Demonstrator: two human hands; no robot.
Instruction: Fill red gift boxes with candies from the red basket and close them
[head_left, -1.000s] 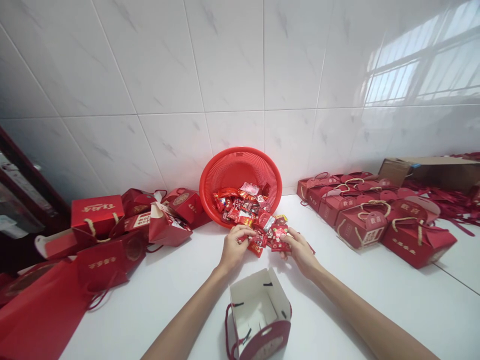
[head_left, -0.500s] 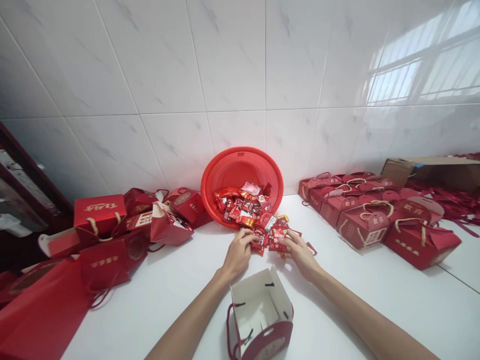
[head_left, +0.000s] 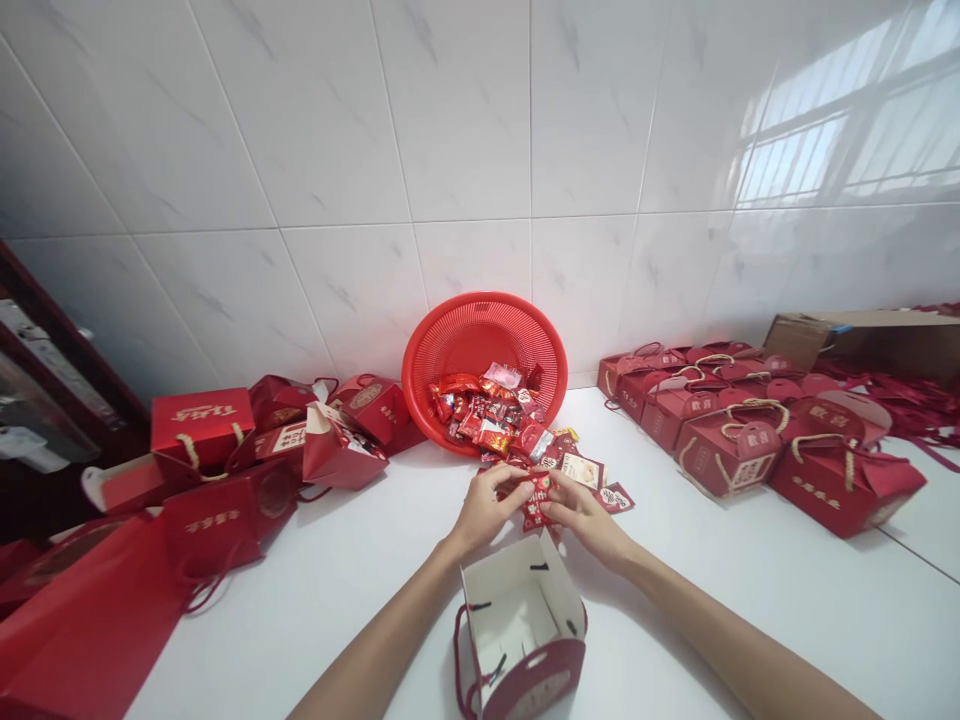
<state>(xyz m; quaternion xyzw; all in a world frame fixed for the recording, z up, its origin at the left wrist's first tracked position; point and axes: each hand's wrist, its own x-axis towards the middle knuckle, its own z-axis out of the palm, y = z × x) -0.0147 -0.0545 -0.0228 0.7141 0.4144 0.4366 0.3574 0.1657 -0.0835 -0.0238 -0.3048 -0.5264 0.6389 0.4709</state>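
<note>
Printed red packet (head_left: 537, 508) has shifted toward your left hand (head_left: 484, 508), your right hand (head_left: 589, 515) coming across with it. It sits between them, fingers of both closed on it, just beyond the open gift box (head_left: 517, 605). Cream-fronted packet (head_left: 583, 470) now uncovered behind; red plastic basket (head_left: 480, 335) farther back.

Pale "歡喜" reads on rounded flaps of the red cardboard gift boxes with cream rope handles (head_left: 720, 458), right side. Gold lettering on the bright red cardboard box (head_left: 201, 425), left, and white characters on the small red packet (head_left: 536, 500), centre: too small to read.
</note>
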